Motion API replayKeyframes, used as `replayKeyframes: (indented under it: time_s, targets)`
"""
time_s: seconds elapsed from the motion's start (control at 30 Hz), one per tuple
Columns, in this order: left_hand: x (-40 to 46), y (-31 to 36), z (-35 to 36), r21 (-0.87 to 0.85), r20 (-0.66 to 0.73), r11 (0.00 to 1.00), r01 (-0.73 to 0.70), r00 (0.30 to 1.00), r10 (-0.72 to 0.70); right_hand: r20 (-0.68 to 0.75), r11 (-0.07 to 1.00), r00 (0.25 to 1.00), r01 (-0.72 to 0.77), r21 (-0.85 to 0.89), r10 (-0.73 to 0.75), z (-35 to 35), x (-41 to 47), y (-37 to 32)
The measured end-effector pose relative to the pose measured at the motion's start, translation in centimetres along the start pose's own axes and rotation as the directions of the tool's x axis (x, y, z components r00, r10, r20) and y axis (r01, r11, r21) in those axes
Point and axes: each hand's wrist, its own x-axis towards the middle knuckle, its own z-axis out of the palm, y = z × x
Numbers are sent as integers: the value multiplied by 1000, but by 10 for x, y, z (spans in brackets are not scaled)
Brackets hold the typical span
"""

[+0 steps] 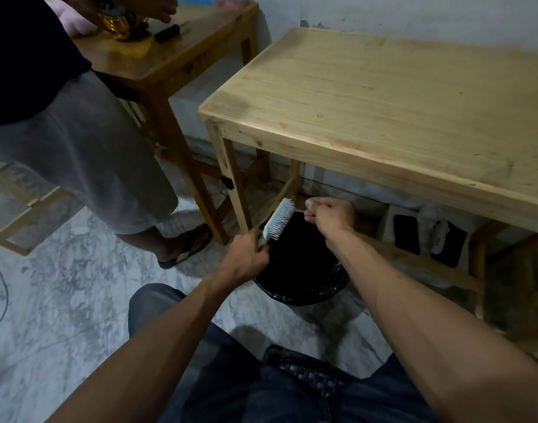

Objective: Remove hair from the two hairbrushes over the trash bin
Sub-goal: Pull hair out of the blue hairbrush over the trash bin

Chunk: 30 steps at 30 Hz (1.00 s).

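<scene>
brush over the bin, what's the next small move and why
Probably open the right hand and let whatever it pulled drop into the bin. Its fingers are pinched shut beside the bristle tips of the brush, which the left hand holds by the handle, and it hangs right over the black liner. Any hair is too fine to see.

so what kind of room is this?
Probably a plain room in a home or small workshop. Bare light wooden table against a scuffed white wall, marble-patterned floor, a black-lined trash bin below, and a second person working at another wooden table.
</scene>
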Motion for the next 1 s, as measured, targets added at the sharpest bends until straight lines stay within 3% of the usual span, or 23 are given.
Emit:
replayKeyframes:
  time_s: [0.13,0.3,0.53,0.7,0.8,1.0]
  targets:
    - [1,-3,-3,-58,-19,994,89,996,-90,-5,997,1000,30,-78,-30,-4,1,-3]
    - [1,-4,-9,-29,-43,997,74,996,-76,20,991,1000,17,-134,-15,-4,2,0]
    - [-7,3,-14,262,-71,960,-96,990,119,171,993,985,38,-109,-19,12,-1,5]
    - [-15,10,-13,318,-74,930,-183,973,217,17,1000,1000,15,-24,-15,11,-1,4]
    - [-14,15,-9,259,-100,952,-166,975,197,-63,1000,998,12,7,-12,14,0,7]
    - [-11,29,-5,-55,-101,998,-39,994,33,-43,982,998,-43,184,52,16,5,4]
